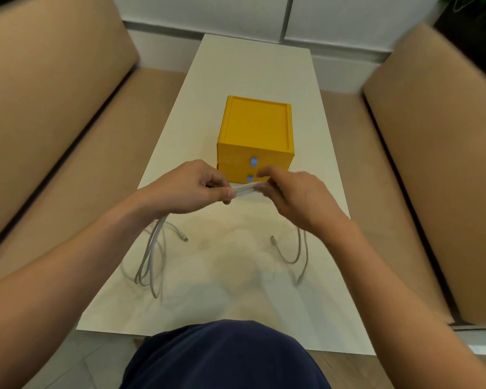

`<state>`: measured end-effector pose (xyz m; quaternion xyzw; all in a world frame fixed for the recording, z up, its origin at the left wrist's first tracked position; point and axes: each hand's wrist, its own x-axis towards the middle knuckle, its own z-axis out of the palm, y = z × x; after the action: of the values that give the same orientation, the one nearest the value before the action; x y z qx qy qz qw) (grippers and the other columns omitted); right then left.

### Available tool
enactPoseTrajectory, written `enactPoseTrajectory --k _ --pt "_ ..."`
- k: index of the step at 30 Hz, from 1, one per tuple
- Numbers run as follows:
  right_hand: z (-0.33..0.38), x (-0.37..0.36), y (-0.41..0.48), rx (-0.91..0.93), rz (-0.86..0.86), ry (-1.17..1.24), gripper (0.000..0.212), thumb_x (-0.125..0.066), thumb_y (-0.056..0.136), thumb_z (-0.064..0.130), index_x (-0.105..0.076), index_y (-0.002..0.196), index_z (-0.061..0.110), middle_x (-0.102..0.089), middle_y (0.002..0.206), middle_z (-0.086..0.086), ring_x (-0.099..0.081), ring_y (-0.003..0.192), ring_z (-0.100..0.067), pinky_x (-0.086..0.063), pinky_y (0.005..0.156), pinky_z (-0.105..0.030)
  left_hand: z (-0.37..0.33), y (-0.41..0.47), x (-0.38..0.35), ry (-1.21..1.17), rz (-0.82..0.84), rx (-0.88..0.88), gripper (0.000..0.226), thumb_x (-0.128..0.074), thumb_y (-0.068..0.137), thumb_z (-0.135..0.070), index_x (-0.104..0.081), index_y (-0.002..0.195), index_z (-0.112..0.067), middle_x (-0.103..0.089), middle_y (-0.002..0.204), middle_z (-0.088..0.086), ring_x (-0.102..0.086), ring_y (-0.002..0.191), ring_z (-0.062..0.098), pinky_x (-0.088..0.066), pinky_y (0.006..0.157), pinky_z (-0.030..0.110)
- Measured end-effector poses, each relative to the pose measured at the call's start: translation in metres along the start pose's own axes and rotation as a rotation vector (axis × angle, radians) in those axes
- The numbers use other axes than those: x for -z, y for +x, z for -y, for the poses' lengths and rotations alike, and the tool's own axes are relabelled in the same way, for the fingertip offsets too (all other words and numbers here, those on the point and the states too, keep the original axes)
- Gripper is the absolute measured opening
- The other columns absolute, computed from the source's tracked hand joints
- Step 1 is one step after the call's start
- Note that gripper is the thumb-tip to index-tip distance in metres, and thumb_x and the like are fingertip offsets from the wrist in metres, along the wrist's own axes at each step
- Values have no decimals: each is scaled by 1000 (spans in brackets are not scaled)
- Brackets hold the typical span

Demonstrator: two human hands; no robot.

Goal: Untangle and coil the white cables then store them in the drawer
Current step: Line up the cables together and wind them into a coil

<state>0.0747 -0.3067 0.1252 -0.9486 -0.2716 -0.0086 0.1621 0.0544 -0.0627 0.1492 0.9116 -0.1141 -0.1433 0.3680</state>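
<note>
My left hand [197, 188] and my right hand [289, 192] both pinch a short taut stretch of the white cables [246, 188] between them, above the table. Several cable loops [152, 256] hang down from my left hand onto the table, with a connector end [184, 238] lying near them. More cable [299, 254] hangs from my right hand, and its plug end [273, 240] curls upward. Just behind my hands stands a yellow drawer box [254, 130] with two drawers, both closed, each with a small blue handle [253, 162].
The box and cables sit on a long pale table [244, 68]. Tan sofa cushions flank it on the left [48, 108] and the right [432, 136]. A white wall unit stands behind. My dark blue clothing [225, 357] fills the bottom edge.
</note>
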Motion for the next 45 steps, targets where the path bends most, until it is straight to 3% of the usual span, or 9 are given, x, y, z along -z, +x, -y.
enactPoseTrajectory --k 3,8,15,20,23,30,36,42,45 --pt "5 -8 -5 5 16 -107 29 -38 110 42 -57 111 20 -70 99 0 -66 81 -29 -52 66 -41 0 6 1 7 -42 -18 26 -66 98 -45 -76 79 -30 -68 71 2 -58 68 22 -42 62 35" --pt "-7 3 -16 -138 154 711 15 -47 110 20 -62 111 14 -73 88 4 -68 71 -13 -54 69 -29 -4 8 2 26 -10 -23 25 -65 98 -43 -76 81 -28 -56 56 -13 -44 54 5 -33 51 19" --pt "-2 6 -16 -111 116 79 27 -36 109 49 -52 100 29 -57 74 4 -58 70 -23 -46 62 -42 -7 11 -4 -8 5 -64 25 -66 98 -40 -75 80 -27 -54 53 -14 -46 52 3 -32 52 17" --pt "2 20 -16 -149 348 712 20 -54 107 32 -70 107 20 -75 91 3 -72 79 -12 -59 81 -41 -6 9 -1 -17 31 -103 24 -66 98 -40 -75 79 -29 -54 57 -12 -43 55 5 -33 54 19" --pt "4 16 -15 -157 381 930 21 -51 109 22 -68 120 16 -72 86 -2 -65 72 -17 -53 72 -27 -11 8 3 -18 17 -146 23 -67 98 -38 -74 78 -29 -49 53 -12 -41 51 5 -31 49 18" --pt "6 23 -13 -116 338 217 47 -40 106 56 -65 81 26 -57 64 9 -51 56 -5 -36 59 -25 10 13 -2 72 10 -73 25 -64 97 -47 -74 81 -31 -57 57 -5 -45 51 4 -34 53 23" --pt "0 23 -17 -163 272 521 46 -47 104 53 -71 78 24 -52 66 6 -45 56 -3 -36 60 -24 3 7 6 -67 75 -109 28 -66 96 -45 -76 79 -26 -52 55 -7 -43 54 5 -34 54 24" --pt "-6 18 -13 -151 159 481 43 -50 103 55 -70 75 28 -51 57 4 -43 52 -7 -39 61 -34 -3 4 3 -187 19 -160 29 -66 98 -37 -75 75 -21 -45 53 -6 -37 52 8 -31 53 20" --pt "5 28 -21 -85 229 536 44 -52 104 48 -61 69 22 -48 57 9 -39 52 -5 -34 56 -23 5 6 4 -71 -57 -110 31 -66 97 -43 -75 76 -23 -44 49 -7 -36 47 7 -30 51 20"
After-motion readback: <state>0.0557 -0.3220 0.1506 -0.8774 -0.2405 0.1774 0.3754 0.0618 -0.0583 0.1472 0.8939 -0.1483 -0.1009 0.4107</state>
